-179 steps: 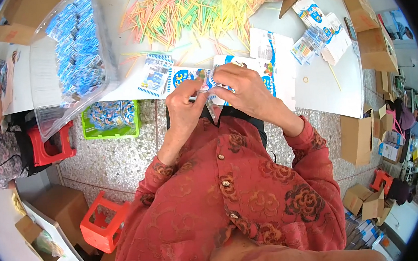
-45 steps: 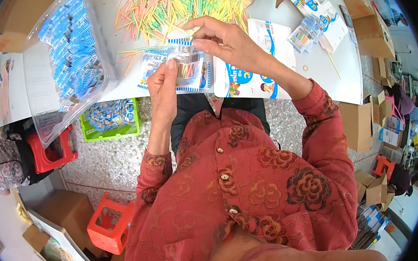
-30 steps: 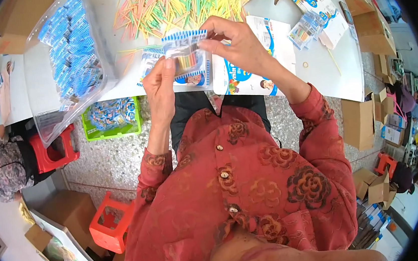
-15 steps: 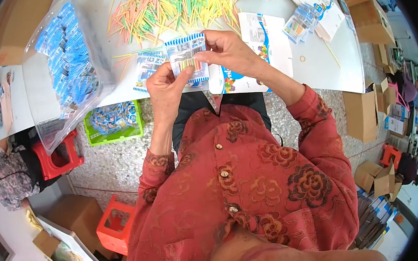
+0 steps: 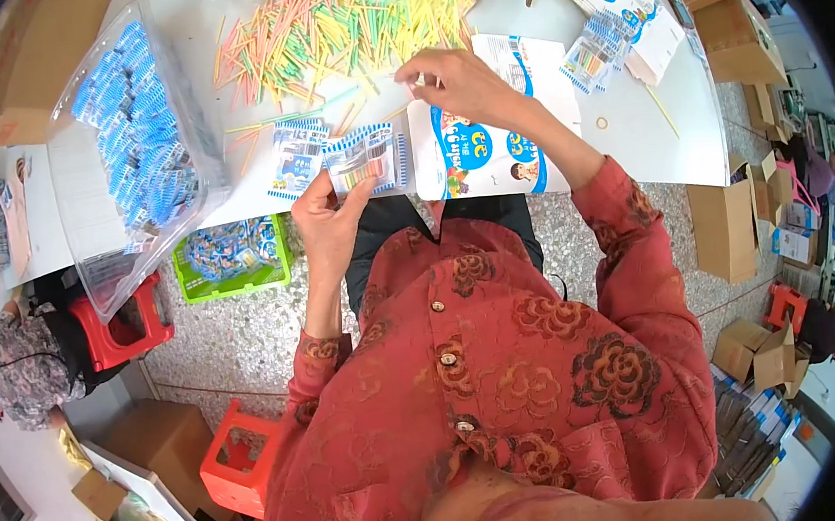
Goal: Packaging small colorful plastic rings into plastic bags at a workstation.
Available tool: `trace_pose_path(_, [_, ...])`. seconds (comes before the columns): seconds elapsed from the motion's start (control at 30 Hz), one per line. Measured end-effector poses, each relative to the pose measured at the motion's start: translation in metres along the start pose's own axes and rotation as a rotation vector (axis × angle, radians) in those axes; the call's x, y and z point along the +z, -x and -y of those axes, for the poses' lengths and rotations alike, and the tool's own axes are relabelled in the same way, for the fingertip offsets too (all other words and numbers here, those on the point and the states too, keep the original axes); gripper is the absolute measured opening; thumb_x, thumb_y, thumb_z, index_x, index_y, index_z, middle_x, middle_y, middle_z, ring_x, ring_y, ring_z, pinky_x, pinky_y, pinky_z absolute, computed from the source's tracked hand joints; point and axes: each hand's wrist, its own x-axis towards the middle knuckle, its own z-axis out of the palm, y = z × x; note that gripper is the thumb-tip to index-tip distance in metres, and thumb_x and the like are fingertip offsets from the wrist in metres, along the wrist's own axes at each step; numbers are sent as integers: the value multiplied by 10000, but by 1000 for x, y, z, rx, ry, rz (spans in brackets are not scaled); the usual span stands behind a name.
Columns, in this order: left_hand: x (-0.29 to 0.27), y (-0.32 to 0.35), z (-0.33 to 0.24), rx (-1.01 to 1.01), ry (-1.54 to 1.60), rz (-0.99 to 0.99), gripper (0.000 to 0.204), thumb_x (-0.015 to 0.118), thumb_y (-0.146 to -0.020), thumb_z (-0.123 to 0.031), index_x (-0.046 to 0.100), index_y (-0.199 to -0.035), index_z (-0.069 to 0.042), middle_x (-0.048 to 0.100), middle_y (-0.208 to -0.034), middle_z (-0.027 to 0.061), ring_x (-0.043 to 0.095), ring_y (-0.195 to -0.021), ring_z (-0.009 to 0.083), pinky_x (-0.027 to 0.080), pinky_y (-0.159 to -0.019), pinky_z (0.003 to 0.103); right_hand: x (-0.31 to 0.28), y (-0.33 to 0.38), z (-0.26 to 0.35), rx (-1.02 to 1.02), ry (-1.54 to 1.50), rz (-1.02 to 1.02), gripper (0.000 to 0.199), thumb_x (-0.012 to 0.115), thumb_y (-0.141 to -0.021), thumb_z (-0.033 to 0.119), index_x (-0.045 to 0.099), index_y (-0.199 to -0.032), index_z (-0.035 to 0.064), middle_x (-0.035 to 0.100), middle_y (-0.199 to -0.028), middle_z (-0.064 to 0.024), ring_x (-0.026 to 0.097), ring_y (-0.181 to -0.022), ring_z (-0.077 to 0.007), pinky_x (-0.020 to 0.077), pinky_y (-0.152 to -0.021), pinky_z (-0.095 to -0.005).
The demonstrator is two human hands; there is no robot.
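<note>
My left hand (image 5: 328,219) pinches the lower edge of a clear packet (image 5: 379,154) with blue-and-white striped ends; short coloured sticks show inside it. Another packet of the same kind (image 5: 295,155) lies on the table just left of it, partly overlapped. My right hand (image 5: 456,86) is off the packet, hovering over the table near the close edge of a pile of thin sticks (image 5: 340,32) in pink, green and yellow. Its fingers are bent and slightly apart, and I see nothing held between them. Beneath this hand lies a flattened printed white carton (image 5: 473,155).
A clear plastic tub (image 5: 214,180) of blue packets stands at the left. Below the table edge is a green basket (image 5: 239,286) with more packets. More packets (image 5: 599,54) and cartons (image 5: 654,57) lie at the right. Red stools (image 5: 241,463) stand on the floor; another person (image 5: 30,358) sits far left.
My right hand has let go of the packet and moved up and slightly right, toward the sticks. My left hand has lowered the packet, which is now tilted beside the other one.
</note>
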Motion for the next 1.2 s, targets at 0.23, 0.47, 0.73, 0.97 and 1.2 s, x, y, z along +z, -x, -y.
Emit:
trace_pose_path(0.23, [-10, 3, 5, 3, -11, -35, 219, 683, -790, -21, 646, -1002, 16, 652, -902, 9, 549, -761, 37, 444, -667, 186, 22, -38, -10, -61, 258, -62, 214, 553, -808, 87, 588, -1017, 56, 591, -1003, -124, 602, -867, -299, 489, -720, -371])
trace_pose_path(0.47, [-11, 1, 4, 35, 17, -54, 210, 680, -795, -25, 648, -999, 13, 653, -897, 6, 538, -747, 29, 435, -653, 180, 54, -82, -16, -387, 495, -171, 235, 532, -757, 22, 579, -987, 50, 555, -1035, -87, 573, -961, -265, 500, -721, -358])
trace_pose_path(0.73, [-11, -2, 4, 35, 22, -77, 184, 683, -784, -27, 662, -965, -1, 637, -854, -24, 489, -711, 13, 395, -618, 170, 53, -81, -18, -376, 514, -159, 130, 562, -747, 28, 560, -876, 29, 574, -854, -54, 591, -801, -204, 500, -656, -316])
trace_pose_path(0.97, [-11, -5, 18, 90, -52, -119, 96, 714, -758, -48, 661, -825, -5, 524, -671, -71, 357, -595, 7, 295, -505, 185, -12, -29, 76, 3, -675, -115, 232, 589, -844, 28, 569, -1076, 25, 622, -871, -26, 573, -771, -67, 468, -689, -206])
trace_pose_path(1.2, [-1, -6, 11, 115, -197, -85, 137, 704, -766, -31, 647, -882, 14, 557, -730, -24, 438, -655, 33, 355, -565, 199, -25, -4, 95, -243, -553, -190, 213, 623, -809, -1, 607, -1020, 26, 637, -911, -39, 598, -810, -97, 489, -740, -239])
